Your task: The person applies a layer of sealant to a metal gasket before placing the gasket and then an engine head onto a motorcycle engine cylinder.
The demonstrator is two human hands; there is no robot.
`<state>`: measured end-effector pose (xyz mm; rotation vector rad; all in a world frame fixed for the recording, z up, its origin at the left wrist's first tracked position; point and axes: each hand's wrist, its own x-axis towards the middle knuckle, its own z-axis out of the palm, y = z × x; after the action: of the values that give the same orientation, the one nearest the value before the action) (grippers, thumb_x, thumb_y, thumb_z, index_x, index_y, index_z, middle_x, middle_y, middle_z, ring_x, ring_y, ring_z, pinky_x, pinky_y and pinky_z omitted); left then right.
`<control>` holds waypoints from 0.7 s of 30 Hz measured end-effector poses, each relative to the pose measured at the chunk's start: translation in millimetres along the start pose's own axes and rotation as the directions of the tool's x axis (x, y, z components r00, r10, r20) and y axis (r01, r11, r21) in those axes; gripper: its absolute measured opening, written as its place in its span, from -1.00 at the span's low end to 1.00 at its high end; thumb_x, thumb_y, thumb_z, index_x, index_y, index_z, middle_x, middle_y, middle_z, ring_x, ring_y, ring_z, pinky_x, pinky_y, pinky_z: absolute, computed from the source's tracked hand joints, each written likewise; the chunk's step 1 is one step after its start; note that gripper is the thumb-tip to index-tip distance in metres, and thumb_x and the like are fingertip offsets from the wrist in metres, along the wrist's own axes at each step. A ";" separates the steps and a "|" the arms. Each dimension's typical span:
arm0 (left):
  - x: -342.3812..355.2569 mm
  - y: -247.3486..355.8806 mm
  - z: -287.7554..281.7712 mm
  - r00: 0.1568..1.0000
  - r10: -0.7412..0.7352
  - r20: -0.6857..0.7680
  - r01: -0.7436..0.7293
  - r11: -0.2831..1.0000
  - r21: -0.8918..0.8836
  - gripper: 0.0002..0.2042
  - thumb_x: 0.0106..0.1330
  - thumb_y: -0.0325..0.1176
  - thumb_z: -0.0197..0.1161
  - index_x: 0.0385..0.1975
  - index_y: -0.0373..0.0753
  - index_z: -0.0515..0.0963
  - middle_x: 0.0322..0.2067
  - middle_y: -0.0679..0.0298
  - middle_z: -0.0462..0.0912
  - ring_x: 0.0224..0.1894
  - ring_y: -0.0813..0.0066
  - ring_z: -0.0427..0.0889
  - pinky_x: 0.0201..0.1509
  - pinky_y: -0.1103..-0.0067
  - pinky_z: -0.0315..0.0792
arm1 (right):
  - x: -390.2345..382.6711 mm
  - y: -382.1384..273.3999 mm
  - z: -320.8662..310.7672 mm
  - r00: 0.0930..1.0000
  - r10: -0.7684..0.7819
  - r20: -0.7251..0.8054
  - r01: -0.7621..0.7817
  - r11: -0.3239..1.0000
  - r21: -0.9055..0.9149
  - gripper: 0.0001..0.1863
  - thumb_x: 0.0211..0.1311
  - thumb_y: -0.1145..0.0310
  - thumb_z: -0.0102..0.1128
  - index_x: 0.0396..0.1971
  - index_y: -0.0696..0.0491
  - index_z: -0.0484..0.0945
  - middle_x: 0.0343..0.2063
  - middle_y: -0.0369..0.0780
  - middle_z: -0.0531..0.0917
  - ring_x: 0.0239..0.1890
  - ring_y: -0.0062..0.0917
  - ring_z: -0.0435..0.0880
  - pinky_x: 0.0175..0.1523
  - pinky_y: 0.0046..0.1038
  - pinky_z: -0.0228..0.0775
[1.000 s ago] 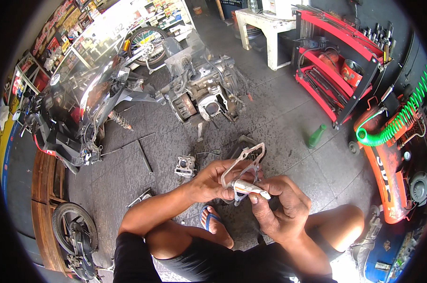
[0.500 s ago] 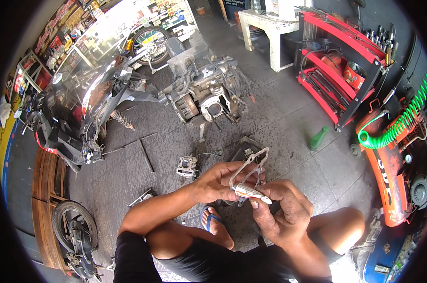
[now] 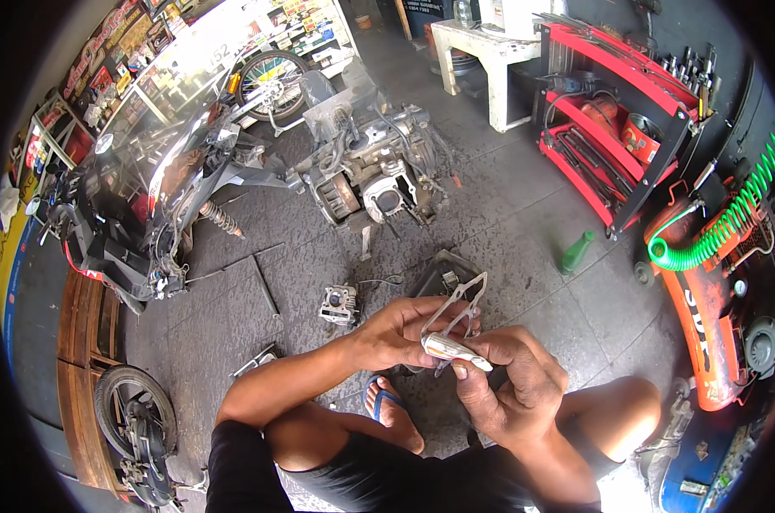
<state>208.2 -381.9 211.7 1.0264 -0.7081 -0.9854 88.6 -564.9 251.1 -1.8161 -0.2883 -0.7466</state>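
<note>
A thin, grey, frame-shaped gasket [image 3: 482, 283] stands tilted up in front of me, with my left hand [image 3: 393, 332] closed on its near end. My right hand [image 3: 517, 376] pinches a small white tube with orange markings [image 3: 446, 347] between thumb and fingers. The tube lies against the near edge of the gasket; whether anything comes out of its tip is too small to tell. Beyond my left hand, a metal engine cylinder [image 3: 340, 304] sits on the floor. Behind the gasket is a dark tray-like container [image 3: 430, 275], partly hidden by my hands.
A partly dismantled engine [image 3: 366, 175] stands ahead, with motorcycle body parts [image 3: 139, 231] to its left. A green bottle [image 3: 577, 252] is on the floor at right, near a red tool cart [image 3: 614, 111] and an orange compressor [image 3: 704, 325]. A wheel [image 3: 135, 410] lies at lower left.
The gasket and tube have shifted very slightly in my hands, and the tube is turned a little. Both hands keep their hold; the surroundings look the same.
</note>
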 end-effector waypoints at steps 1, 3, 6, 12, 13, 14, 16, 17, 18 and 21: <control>-0.5 0.2 0.1 1.000 -0.009 -0.003 0.009 1.000 0.001 -0.23 0.17 -0.35 0.50 0.35 -0.41 0.24 0.21 0.13 0.45 0.28 0.37 0.43 0.31 0.39 0.37 | 0.7 -0.4 -0.3 1.000 0.004 -0.003 -0.004 1.000 -0.001 -0.80 0.15 0.47 0.42 -0.32 0.24 0.59 -0.40 -0.09 0.68 -0.41 -0.42 0.70 -0.31 -0.49 0.53; -1.3 0.3 0.2 1.000 -0.028 -0.007 0.028 1.000 0.003 -0.24 0.18 -0.38 0.49 0.35 -0.41 0.24 0.22 0.15 0.44 0.28 0.42 0.42 0.26 0.43 0.41 | 2.1 -1.1 -0.2 1.000 0.014 -0.023 -0.014 1.000 0.003 -0.80 0.15 0.47 0.42 -0.32 0.24 0.59 -0.40 -0.10 0.68 -0.41 -0.43 0.69 -0.31 -0.49 0.52; -1.0 1.9 -0.1 0.999 -0.048 0.001 0.048 0.997 0.061 -0.24 0.18 -0.41 0.49 0.36 -0.41 0.23 0.24 0.18 0.42 0.28 0.47 0.40 0.20 0.50 0.44 | 2.8 0.2 -0.6 0.998 0.029 -0.051 -0.029 1.000 0.009 -0.81 0.16 0.47 0.41 -0.33 0.24 0.59 -0.41 -0.10 0.68 -0.41 -0.44 0.69 -0.30 -0.50 0.51; 0.5 3.6 0.7 0.996 -0.083 0.038 0.080 0.993 0.090 -0.25 0.18 -0.45 0.47 0.37 -0.37 0.24 0.26 0.21 0.41 0.30 0.41 0.38 0.22 0.48 0.43 | 4.5 6.2 -1.9 0.993 0.048 -0.108 -0.053 0.998 -0.036 -0.84 0.17 0.48 0.39 -0.35 0.23 0.59 -0.43 -0.12 0.67 -0.42 -0.48 0.66 -0.31 -0.52 0.48; 0.6 5.2 2.0 0.996 -0.084 0.030 0.081 0.991 0.104 -0.25 0.17 -0.45 0.46 0.37 -0.36 0.24 0.26 0.22 0.41 0.30 0.40 0.38 0.25 0.46 0.41 | 4.4 8.3 -2.0 0.991 0.052 -0.121 -0.058 0.997 -0.044 -0.84 0.17 0.48 0.39 -0.35 0.22 0.60 -0.43 -0.13 0.67 -0.43 -0.49 0.66 -0.31 -0.52 0.47; 0.4 6.7 3.5 0.996 -0.085 0.022 0.082 0.990 0.119 -0.24 0.17 -0.46 0.46 0.38 -0.35 0.23 0.26 0.22 0.41 0.30 0.39 0.39 0.28 0.44 0.38 | 4.7 11.3 -2.3 0.991 0.021 -0.129 -0.030 0.998 -0.064 -0.85 0.17 0.50 0.39 -0.34 0.23 0.60 -0.43 -0.13 0.67 -0.45 -0.51 0.67 -0.36 -0.53 0.47; 1.1 7.5 5.1 0.996 -0.085 0.024 0.082 0.991 0.109 -0.23 0.16 -0.46 0.46 0.39 -0.34 0.23 0.26 0.22 0.41 0.30 0.37 0.38 0.33 0.41 0.34 | 6.4 17.2 -3.2 0.989 -0.040 -0.143 0.025 0.994 -0.106 -0.85 0.17 0.54 0.39 -0.31 0.25 0.61 -0.41 -0.14 0.67 -0.50 -0.53 0.67 -0.45 -0.54 0.47; 2.1 7.6 5.6 0.996 -0.084 0.034 0.081 0.993 0.086 -0.22 0.15 -0.46 0.46 0.39 -0.34 0.23 0.26 0.23 0.41 0.31 0.37 0.38 0.35 0.40 0.31 | 8.0 17.5 -4.0 0.987 -0.037 -0.155 0.019 0.993 -0.116 -0.86 0.18 0.53 0.39 -0.31 0.24 0.62 -0.41 -0.15 0.67 -0.50 -0.53 0.68 -0.46 -0.54 0.47; 1.9 7.7 5.8 0.996 -0.085 0.039 0.082 0.995 0.062 -0.21 0.14 -0.45 0.46 0.39 -0.34 0.22 0.26 0.23 0.41 0.31 0.36 0.38 0.37 0.38 0.29 | 9.5 17.5 -3.9 0.986 -0.032 -0.165 0.012 0.992 -0.123 -0.86 0.19 0.52 0.39 -0.30 0.22 0.63 -0.41 -0.16 0.68 -0.50 -0.53 0.68 -0.46 -0.55 0.47; 0.4 7.6 4.6 0.995 -0.089 0.043 0.085 0.993 0.079 -0.20 0.13 -0.45 0.47 0.40 -0.34 0.22 0.26 0.22 0.42 0.31 0.37 0.37 0.39 0.38 0.28 | 10.8 9.8 -4.0 0.978 0.094 -0.186 -0.118 0.985 -0.124 -0.86 0.20 0.47 0.37 -0.34 0.21 0.62 -0.43 -0.17 0.67 -0.46 -0.53 0.65 -0.37 -0.53 0.45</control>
<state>207.0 -382.6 220.5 1.1124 -0.7497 -1.0672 100.7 -573.9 251.0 -1.8596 -0.0225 -0.8649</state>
